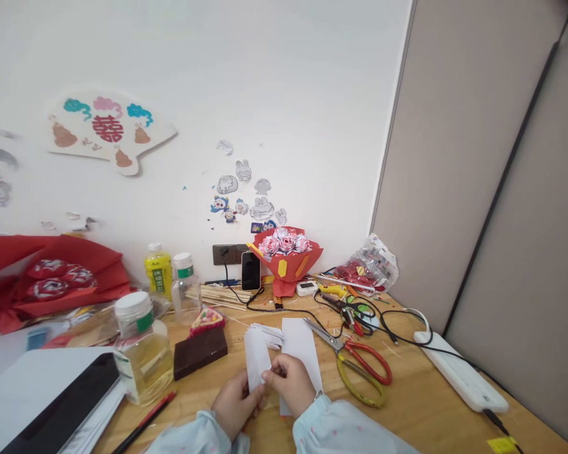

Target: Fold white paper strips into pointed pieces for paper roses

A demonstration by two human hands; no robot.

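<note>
Between my two hands is a narrow white strip of paper [256, 353], standing tilted up from my fingers. My left hand [234, 403] pinches its lower left side. The thumb and fingers of my right hand [291, 381] close on its right edge. Under and behind my right hand lies a longer white paper sheet [300, 343] on the table. A small stack of white paper pieces [271, 335] sits just behind the strip. Scissors [345, 353] with one red and one yellow handle lie to the right, blades partly over the sheet's corner.
At left stand a jar of yellowish liquid [144, 359], a dark brown box [201, 352], a pencil [146, 421] and a black tablet-like slab [66, 410]. A red paper bouquet [286, 261] and a phone [250, 271] stand by the wall. Cables run to a white power strip [459, 372].
</note>
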